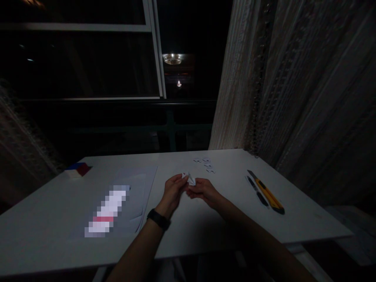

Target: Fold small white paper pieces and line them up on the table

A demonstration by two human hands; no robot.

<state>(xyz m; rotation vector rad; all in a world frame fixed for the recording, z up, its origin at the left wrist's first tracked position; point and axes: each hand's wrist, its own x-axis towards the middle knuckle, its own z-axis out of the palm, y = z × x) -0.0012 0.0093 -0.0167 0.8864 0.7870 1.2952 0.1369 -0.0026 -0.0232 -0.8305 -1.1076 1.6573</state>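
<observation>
Paper piece between my fingers over the bench, small pieces beyond, sheets to my left, cube farther left, pen then knife to my right

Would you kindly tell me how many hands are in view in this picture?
2: the left hand, with a dark band on its wrist, and the right hand beside it, both holding the folded white paper above the table.
</observation>
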